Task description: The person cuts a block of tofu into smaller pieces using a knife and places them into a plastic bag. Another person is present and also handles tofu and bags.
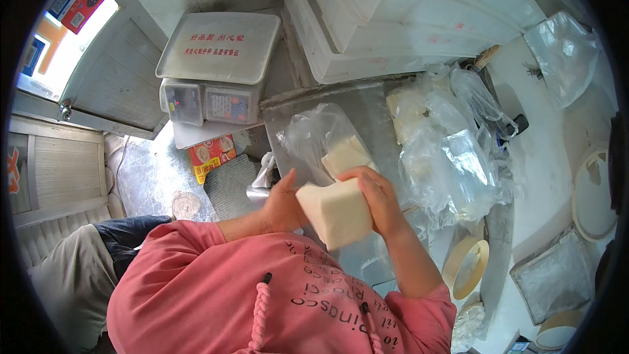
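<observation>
A thick, pale cream block (340, 214), slightly blurred, is held up in front of my chest. My right hand (376, 196) grips it at its right side, fingers over the top edge. My left hand (285, 204) is at the block's left edge with its thumb raised and spread away. Its fingers are partly hidden by the block, so whether they bear on it is unclear. Just beyond, a second pale block (348, 155) lies partly inside a clear plastic bag (319, 125) on the grey worktop (282, 123).
Clear plastic bags (447, 157) with pale contents are heaped at the right, near a tape roll (466, 268). A scale (216, 49) stands at the back left. White plastic crates (393, 34) are stacked behind. Another person's clothed body (78, 275) is at the left.
</observation>
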A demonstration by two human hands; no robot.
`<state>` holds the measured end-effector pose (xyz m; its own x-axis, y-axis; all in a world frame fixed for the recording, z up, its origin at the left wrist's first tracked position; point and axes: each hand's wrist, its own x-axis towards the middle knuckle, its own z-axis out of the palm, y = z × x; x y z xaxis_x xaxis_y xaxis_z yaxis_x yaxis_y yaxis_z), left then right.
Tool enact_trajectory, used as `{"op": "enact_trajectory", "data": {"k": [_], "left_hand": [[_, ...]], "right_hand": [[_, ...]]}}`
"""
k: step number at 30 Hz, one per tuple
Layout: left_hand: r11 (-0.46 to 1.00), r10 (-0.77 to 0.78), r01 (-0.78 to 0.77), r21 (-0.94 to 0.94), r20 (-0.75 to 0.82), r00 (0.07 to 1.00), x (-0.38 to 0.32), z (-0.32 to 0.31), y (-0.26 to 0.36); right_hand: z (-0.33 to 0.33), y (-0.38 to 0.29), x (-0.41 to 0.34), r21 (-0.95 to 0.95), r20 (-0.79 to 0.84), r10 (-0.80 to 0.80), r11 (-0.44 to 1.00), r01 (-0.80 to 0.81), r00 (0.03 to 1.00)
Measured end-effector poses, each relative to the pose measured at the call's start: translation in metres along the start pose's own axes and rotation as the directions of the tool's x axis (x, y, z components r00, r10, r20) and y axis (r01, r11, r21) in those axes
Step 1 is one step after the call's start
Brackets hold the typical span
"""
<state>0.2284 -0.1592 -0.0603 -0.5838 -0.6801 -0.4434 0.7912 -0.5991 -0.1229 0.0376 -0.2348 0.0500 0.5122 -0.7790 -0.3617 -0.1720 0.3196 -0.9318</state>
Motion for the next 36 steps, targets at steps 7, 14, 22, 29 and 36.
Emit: {"op": "enact_trajectory", "data": {"k": [7,14,22,29,36], "left_hand": [[0.888,0.28,-0.138,0.438,-0.278,0.919,0.028,0.023,0.021],[0.913,0.349,-0.236,0.333,-0.336,0.875,0.13,0.063,0.051],[0.774,0.521,-0.397,0.492,-0.14,0.842,0.145,0.026,0.065],[0.694,0.526,-0.28,0.664,-0.202,0.826,0.153,-0.01,0.075],[0.564,0.534,-0.128,0.816,-0.242,0.81,0.125,0.006,0.06]], "right_hand": [[-0.024,0.103,0.094,0.326,-0.069,0.271,0.916,-0.235,0.96],[-0.089,0.06,0.157,0.08,-0.039,0.117,0.99,-0.114,0.992],[-0.095,0.097,0.2,0.125,-0.081,0.115,0.987,-0.104,0.99],[-0.098,0.134,0.229,0.111,0.02,0.113,0.987,-0.115,0.993],[-0.095,0.131,0.215,-0.259,0.177,0.059,0.966,-0.011,0.982]]}}
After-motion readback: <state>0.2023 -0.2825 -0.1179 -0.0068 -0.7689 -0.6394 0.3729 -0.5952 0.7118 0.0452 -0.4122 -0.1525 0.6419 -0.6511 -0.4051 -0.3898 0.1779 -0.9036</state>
